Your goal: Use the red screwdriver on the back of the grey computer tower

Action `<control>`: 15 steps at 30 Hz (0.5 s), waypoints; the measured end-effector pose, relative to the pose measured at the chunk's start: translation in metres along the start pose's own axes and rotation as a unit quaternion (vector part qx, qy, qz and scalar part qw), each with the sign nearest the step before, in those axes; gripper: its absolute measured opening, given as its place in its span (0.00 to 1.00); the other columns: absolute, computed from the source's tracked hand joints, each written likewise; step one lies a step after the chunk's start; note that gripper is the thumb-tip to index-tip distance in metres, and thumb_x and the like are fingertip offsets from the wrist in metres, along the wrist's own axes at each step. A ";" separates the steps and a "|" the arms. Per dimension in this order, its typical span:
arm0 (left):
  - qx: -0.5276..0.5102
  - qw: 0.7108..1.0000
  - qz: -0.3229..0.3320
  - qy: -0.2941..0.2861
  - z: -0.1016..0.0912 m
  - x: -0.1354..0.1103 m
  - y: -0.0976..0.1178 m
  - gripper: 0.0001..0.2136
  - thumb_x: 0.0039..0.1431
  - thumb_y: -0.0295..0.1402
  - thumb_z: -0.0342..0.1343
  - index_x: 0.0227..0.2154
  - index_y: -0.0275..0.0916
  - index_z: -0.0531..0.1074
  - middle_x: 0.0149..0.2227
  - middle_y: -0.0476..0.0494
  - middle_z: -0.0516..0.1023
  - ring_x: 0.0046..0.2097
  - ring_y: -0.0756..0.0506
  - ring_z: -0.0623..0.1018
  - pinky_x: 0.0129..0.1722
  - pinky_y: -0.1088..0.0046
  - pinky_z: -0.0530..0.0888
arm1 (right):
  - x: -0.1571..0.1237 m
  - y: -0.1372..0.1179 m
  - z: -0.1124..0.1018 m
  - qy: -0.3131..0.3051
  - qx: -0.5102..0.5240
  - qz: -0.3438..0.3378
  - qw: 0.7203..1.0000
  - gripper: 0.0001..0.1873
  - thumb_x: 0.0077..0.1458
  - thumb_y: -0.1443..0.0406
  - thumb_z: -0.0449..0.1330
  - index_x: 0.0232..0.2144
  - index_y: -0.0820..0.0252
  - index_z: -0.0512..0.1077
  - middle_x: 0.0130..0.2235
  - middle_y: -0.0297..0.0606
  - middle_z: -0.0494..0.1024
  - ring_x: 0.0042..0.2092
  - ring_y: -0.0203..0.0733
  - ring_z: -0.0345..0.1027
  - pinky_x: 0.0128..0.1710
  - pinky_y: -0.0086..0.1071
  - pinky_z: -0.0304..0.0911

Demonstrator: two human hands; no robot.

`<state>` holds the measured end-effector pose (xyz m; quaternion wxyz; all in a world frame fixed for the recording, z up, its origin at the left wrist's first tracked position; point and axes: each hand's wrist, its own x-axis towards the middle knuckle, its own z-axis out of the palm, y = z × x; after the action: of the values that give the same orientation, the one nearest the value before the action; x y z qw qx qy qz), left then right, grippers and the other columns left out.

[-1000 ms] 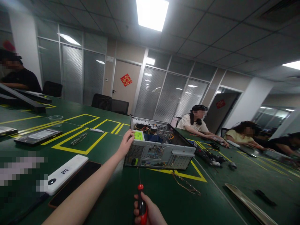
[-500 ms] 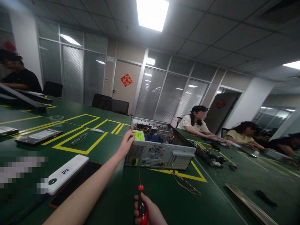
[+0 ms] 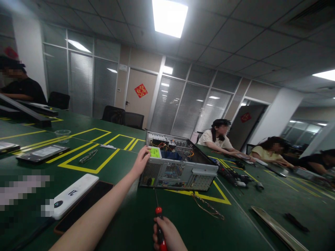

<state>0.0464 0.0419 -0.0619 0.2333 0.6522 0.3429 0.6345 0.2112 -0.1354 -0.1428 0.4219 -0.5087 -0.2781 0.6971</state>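
Note:
An opened computer case (image 3: 200, 178) lies on the green table with its back panel toward me; cables and a power supply with a green label (image 3: 155, 152) show inside. My left hand (image 3: 142, 162) grips the case's near left corner, its fingertips beside that label. In front of the case, my right hand (image 3: 169, 233) is wrapped around the handle of a red and black screwdriver (image 3: 158, 211). The shaft points away from me at the lower edge of the back panel. Whether its tip touches a screw there, I cannot tell.
Left of my arm lie a white device marked 21 (image 3: 75, 196), a dark phone (image 3: 83, 205) and a hard drive (image 3: 43, 153). A loose cable (image 3: 208, 205) sits before the case. Dark parts (image 3: 232, 176) lie to its right. Several people sit around the table.
My right hand and the screwdriver handle have shifted slightly right and down, and the handle leans more. My left hand stays on the case corner.

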 end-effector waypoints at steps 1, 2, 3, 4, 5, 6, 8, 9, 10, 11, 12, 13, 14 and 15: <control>-0.002 1.000 0.000 0.000 0.000 0.000 0.000 0.05 0.58 0.34 0.46 0.28 0.42 0.64 0.49 0.41 0.73 0.62 0.41 0.64 0.63 0.57 0.58 | 0.000 0.000 0.000 0.000 0.000 -0.004 1.000 0.18 0.45 0.56 0.68 0.31 0.60 0.65 0.20 0.28 0.69 0.20 0.31 0.61 0.17 0.24 0.52; -0.004 1.000 0.000 0.000 0.000 0.000 0.001 0.05 0.57 0.34 0.46 0.28 0.42 0.64 0.49 0.41 0.73 0.62 0.41 0.64 0.63 0.57 0.58 | 0.000 0.001 0.000 -0.001 0.000 -0.007 1.000 0.20 0.44 0.55 0.68 0.31 0.60 0.65 0.20 0.27 0.69 0.19 0.30 0.61 0.17 0.23 0.52; -0.006 1.000 -0.001 -0.002 0.000 0.000 0.001 0.05 0.57 0.34 0.46 0.28 0.42 0.64 0.48 0.41 0.73 0.62 0.41 0.63 0.64 0.57 0.58 | 0.000 0.001 0.001 -0.001 0.003 -0.011 1.000 0.22 0.43 0.53 0.69 0.31 0.60 0.65 0.20 0.27 0.69 0.19 0.30 0.60 0.16 0.23 0.51; -0.007 1.000 -0.001 -0.004 0.000 0.000 0.001 0.05 0.57 0.34 0.46 0.28 0.41 0.64 0.48 0.41 0.73 0.62 0.41 0.63 0.64 0.57 0.57 | -0.001 0.000 0.001 -0.001 0.009 -0.013 1.000 0.23 0.42 0.52 0.69 0.31 0.60 0.65 0.20 0.27 0.69 0.19 0.29 0.59 0.16 0.23 0.50; -0.008 1.000 -0.003 -0.004 0.000 0.000 0.001 0.05 0.57 0.34 0.46 0.28 0.41 0.64 0.48 0.41 0.73 0.62 0.41 0.63 0.64 0.57 0.57 | -0.002 0.000 0.001 0.000 0.016 -0.014 1.000 0.24 0.41 0.51 0.69 0.31 0.60 0.65 0.21 0.27 0.69 0.19 0.29 0.59 0.16 0.22 0.49; -0.009 1.000 -0.004 -0.006 0.000 0.000 0.001 0.05 0.58 0.34 0.46 0.28 0.41 0.64 0.49 0.41 0.73 0.63 0.41 0.63 0.64 0.57 0.57 | -0.003 -0.001 0.001 0.001 0.022 -0.011 1.000 0.25 0.41 0.50 0.69 0.31 0.59 0.65 0.21 0.28 0.69 0.19 0.28 0.58 0.16 0.22 0.48; -0.010 1.000 -0.008 -0.006 0.000 0.000 0.000 0.06 0.58 0.35 0.46 0.28 0.41 0.64 0.49 0.40 0.73 0.63 0.41 0.63 0.64 0.56 0.57 | -0.006 -0.004 0.000 0.000 0.027 0.007 1.000 0.24 0.40 0.51 0.69 0.30 0.59 0.64 0.22 0.29 0.70 0.18 0.29 0.58 0.15 0.21 0.46; -0.011 1.000 -0.009 -0.006 0.000 0.000 -0.001 0.06 0.58 0.35 0.46 0.28 0.41 0.64 0.49 0.40 0.72 0.63 0.40 0.62 0.64 0.56 0.57 | -0.008 -0.006 0.000 0.000 0.025 0.017 1.000 0.23 0.41 0.52 0.70 0.29 0.59 0.64 0.22 0.30 0.71 0.18 0.29 0.58 0.15 0.21 0.45; -0.012 1.000 -0.010 -0.005 0.000 0.000 -0.001 0.06 0.58 0.35 0.46 0.28 0.41 0.64 0.49 0.40 0.72 0.63 0.40 0.62 0.64 0.56 0.57 | -0.010 -0.007 0.000 -0.001 0.022 0.029 0.999 0.22 0.41 0.53 0.70 0.29 0.59 0.64 0.22 0.31 0.71 0.18 0.29 0.58 0.15 0.21 0.45; -0.013 1.000 -0.009 -0.004 0.000 0.000 -0.002 0.06 0.57 0.35 0.46 0.29 0.41 0.64 0.49 0.40 0.72 0.63 0.40 0.63 0.64 0.55 0.57 | -0.011 -0.009 0.001 0.002 0.020 0.037 0.999 0.21 0.42 0.55 0.70 0.28 0.60 0.65 0.22 0.31 0.71 0.18 0.28 0.58 0.14 0.21 0.45; -0.013 1.000 -0.008 -0.003 0.000 0.000 -0.002 0.06 0.57 0.35 0.46 0.28 0.41 0.64 0.49 0.40 0.73 0.63 0.40 0.63 0.64 0.55 0.57 | -0.013 -0.011 0.003 0.009 0.023 0.040 0.999 0.19 0.43 0.57 0.69 0.28 0.60 0.65 0.22 0.31 0.72 0.17 0.28 0.58 0.14 0.21 0.45; -0.014 1.000 -0.007 -0.001 0.000 0.001 -0.002 0.06 0.57 0.35 0.46 0.28 0.41 0.64 0.49 0.40 0.73 0.62 0.40 0.63 0.64 0.55 0.57 | -0.015 -0.012 0.005 0.018 0.031 0.044 0.998 0.17 0.45 0.58 0.68 0.27 0.61 0.65 0.22 0.31 0.72 0.17 0.28 0.57 0.14 0.20 0.45; -0.014 1.000 -0.007 0.000 0.000 0.001 -0.003 0.06 0.57 0.35 0.47 0.28 0.41 0.64 0.49 0.40 0.73 0.62 0.40 0.63 0.64 0.55 0.57 | -0.016 -0.014 0.007 0.029 0.043 0.049 0.997 0.15 0.48 0.59 0.67 0.27 0.61 0.65 0.22 0.31 0.72 0.17 0.27 0.57 0.14 0.20 0.46; -0.014 1.000 -0.007 0.002 0.000 0.001 -0.003 0.06 0.57 0.35 0.47 0.28 0.41 0.64 0.48 0.40 0.73 0.62 0.40 0.63 0.64 0.55 0.56 | -0.018 -0.016 0.010 0.040 0.058 0.056 0.996 0.13 0.52 0.60 0.64 0.26 0.61 0.65 0.21 0.32 0.72 0.17 0.27 0.57 0.14 0.19 0.46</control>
<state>0.0461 0.0442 -0.0633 0.2463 0.6455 0.3385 0.6388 0.2090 -0.1428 -0.1183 0.4217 -0.5254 -0.1908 0.7139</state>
